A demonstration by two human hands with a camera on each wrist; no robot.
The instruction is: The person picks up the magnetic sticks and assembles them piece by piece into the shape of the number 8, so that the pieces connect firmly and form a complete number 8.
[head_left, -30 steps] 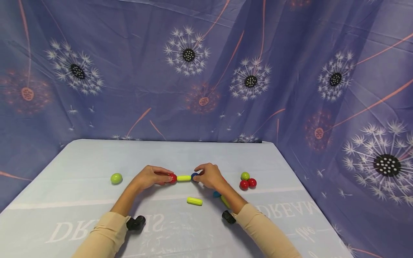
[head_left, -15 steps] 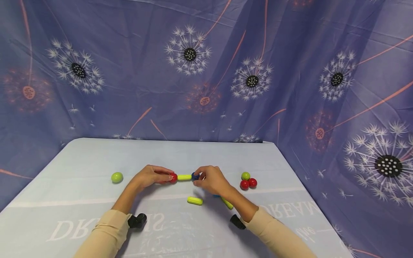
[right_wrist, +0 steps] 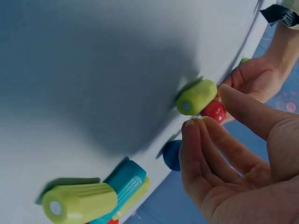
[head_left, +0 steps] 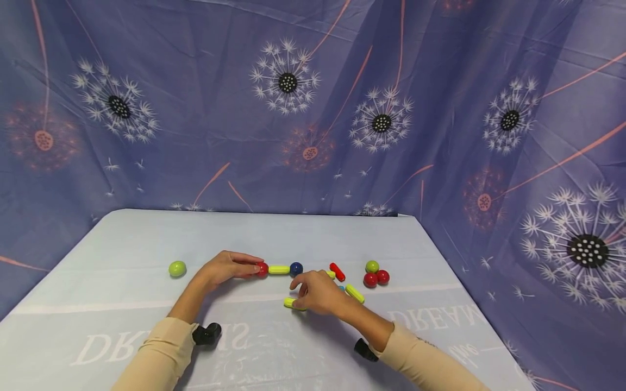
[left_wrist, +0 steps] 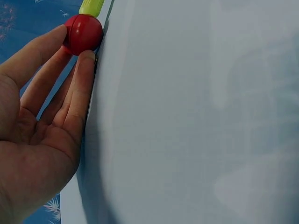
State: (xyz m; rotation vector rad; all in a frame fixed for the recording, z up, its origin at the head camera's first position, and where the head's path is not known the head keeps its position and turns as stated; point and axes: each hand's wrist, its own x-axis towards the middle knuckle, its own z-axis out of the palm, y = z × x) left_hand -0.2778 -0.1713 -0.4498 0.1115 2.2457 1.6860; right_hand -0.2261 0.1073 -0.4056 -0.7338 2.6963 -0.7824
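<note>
My left hand (head_left: 227,270) pinches a red ball (left_wrist: 84,35) between thumb and fingertips. A yellow-green ribbed rod (head_left: 279,270) runs from that ball to a dark blue ball (head_left: 296,269), in one line on the table. My right hand (head_left: 317,292) hovers at a second yellow-green rod (right_wrist: 198,97), which lies nearer to me. In the right wrist view its thumb and fingertips stand apart beside this rod, without a visible grip. From the head view, the right hand covers part of the rod.
Right of my right hand lie a red rod (head_left: 337,271), a yellow-green rod (head_left: 355,294) and a blue rod (right_wrist: 126,186), with another yellow-green piece (head_left: 331,275). Beyond sit a green ball (head_left: 372,266) and two red balls (head_left: 370,280). Another green ball (head_left: 177,269) sits far left.
My right hand has let go of the dark blue ball and moved toward me to the loose yellow-green rod. The left hand stays on the red ball.
</note>
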